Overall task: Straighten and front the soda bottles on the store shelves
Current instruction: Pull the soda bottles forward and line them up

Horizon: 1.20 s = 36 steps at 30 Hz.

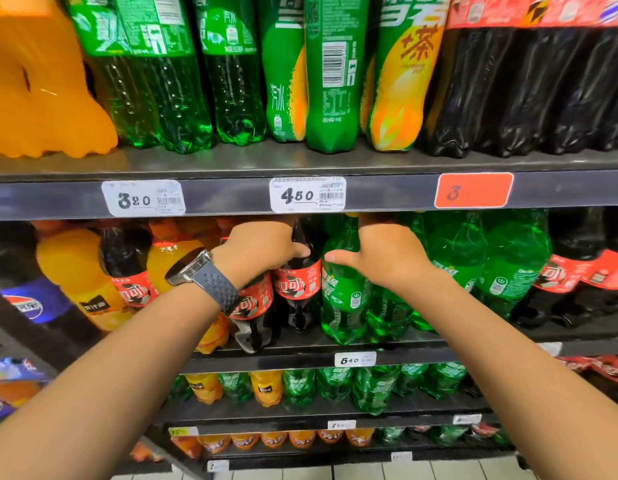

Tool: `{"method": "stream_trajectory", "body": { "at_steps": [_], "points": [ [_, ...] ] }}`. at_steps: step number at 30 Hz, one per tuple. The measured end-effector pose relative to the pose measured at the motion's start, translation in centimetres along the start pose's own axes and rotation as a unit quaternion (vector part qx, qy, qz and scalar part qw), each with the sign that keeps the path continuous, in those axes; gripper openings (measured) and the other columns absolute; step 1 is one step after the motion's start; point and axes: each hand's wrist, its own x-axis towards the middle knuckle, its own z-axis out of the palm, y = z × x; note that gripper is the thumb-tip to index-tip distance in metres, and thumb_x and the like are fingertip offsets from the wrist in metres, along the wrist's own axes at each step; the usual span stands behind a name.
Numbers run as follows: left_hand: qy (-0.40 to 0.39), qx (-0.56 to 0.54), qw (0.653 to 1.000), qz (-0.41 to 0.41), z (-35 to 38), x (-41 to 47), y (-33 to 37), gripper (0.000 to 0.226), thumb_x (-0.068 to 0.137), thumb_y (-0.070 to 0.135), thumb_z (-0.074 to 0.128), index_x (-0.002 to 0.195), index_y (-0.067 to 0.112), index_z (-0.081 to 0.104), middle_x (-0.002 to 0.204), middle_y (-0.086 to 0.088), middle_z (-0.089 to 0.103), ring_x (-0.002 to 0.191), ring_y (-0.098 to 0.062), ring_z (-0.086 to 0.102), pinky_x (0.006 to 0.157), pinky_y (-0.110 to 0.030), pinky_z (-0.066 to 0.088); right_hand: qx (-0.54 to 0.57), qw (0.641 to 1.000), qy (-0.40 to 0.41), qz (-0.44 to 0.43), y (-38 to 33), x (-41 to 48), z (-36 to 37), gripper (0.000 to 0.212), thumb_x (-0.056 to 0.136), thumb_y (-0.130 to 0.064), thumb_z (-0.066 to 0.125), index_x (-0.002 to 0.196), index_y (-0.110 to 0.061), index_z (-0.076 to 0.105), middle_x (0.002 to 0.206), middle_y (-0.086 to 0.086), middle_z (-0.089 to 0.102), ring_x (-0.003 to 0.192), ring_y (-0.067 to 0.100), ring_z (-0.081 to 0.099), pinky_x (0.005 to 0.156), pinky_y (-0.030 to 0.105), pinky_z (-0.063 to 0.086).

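Both hands' fingers curl tight: left hand (pixel 259 251) on cola bottle (pixel 300 285), right hand (pixel 387 254) on green bottle (pixel 342 296).

The shelf rail (pixel 231 197) is hiding the caps of the row beneath it. The left grip (pixel 259 251) is hiding its fingers behind the cola bottle (pixel 298 282), and the right grip (pixel 387 254) is hiding its own behind the green bottle (pixel 342 296). The top edge is cutting off the upper-shelf bottles (pixel 331 81). Fine print on the price tags (pixel 307 195) is blurring, and the lowest bottles (pixel 300 438) are showing labels too small to read.
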Motion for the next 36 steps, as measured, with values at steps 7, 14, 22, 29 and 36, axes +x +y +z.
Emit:
{"method": "stream_trajectory", "body": {
  "at_steps": [7, 14, 22, 29, 36],
  "points": [
    [0.04, -0.03, 0.998, 0.034, 0.5, -0.2, -0.7, 0.06, 0.086, 0.059, 0.056, 0.13, 0.018, 0.046, 0.111, -0.006, 0.063, 0.088, -0.029, 0.059, 0.065, -0.031, 0.036, 0.019, 0.996, -0.086, 0.011, 0.9, 0.6, -0.6, 0.067, 0.074, -0.07, 0.06, 0.085, -0.005, 0.05, 0.055, 0.0, 0.047, 0.054, 0.022, 0.047, 0.054, 0.031, 0.033],
    [0.054, -0.038, 0.997, 0.043, 1.0, -0.3, -0.7, 0.044, 0.087, 0.06, 0.054, 0.093, 0.016, 0.052, 0.09, -0.003, 0.061, 0.067, -0.021, 0.044, 0.063, -0.031, 0.034, 0.03, 0.988, -0.154, 0.012, 2.0, 0.7, -1.6, 0.081, 0.075, -0.066, 0.063, 0.122, -0.002, 0.043, 0.108, 0.019, 0.06, 0.104, 0.037, 0.057, 0.078, 0.033, 0.046],
    [0.255, -0.013, 0.957, 0.136, 2.2, -2.1, -0.2, 0.051, 0.087, 0.054, 0.058, 0.12, 0.017, 0.052, 0.11, -0.009, 0.065, 0.094, -0.035, 0.063, 0.063, -0.036, 0.046, 0.103, 0.991, 0.087, 0.028, 2.9, -2.8, -2.0, 0.039, 0.088, -0.046, 0.06, 0.097, -0.009, 0.059, 0.062, 0.001, 0.046, 0.063, 0.024, 0.046, 0.056, 0.029, 0.021],
    [0.107, -0.151, 0.962, 0.199, 2.2, -0.2, 3.8, 0.074, 0.081, 0.066, 0.056, 0.139, 0.025, 0.034, 0.138, -0.002, 0.051, 0.118, -0.026, 0.054, 0.086, -0.037, 0.049, 0.068, 0.978, 0.183, 0.079, 4.3, -3.2, -1.4, 0.032, 0.085, -0.031, 0.063, 0.099, -0.002, 0.062, 0.096, 0.019, 0.062, 0.095, 0.038, 0.053, 0.085, 0.04, 0.042],
    [0.09, -0.109, 0.984, 0.107, 2.8, 1.1, 5.9, 0.047, 0.09, 0.06, 0.048, 0.107, 0.016, 0.052, 0.086, -0.004, 0.058, 0.092, -0.033, 0.061, 0.066, -0.032, 0.035, 0.007, 0.981, 0.12, 0.154, 6.4, -2.0, -0.9, 0.073, 0.081, -0.073, 0.046, 0.102, -0.004, 0.058, 0.084, 0.021, 0.062, 0.077, 0.038, 0.061, 0.058, 0.031, 0.034]
  ]
}}
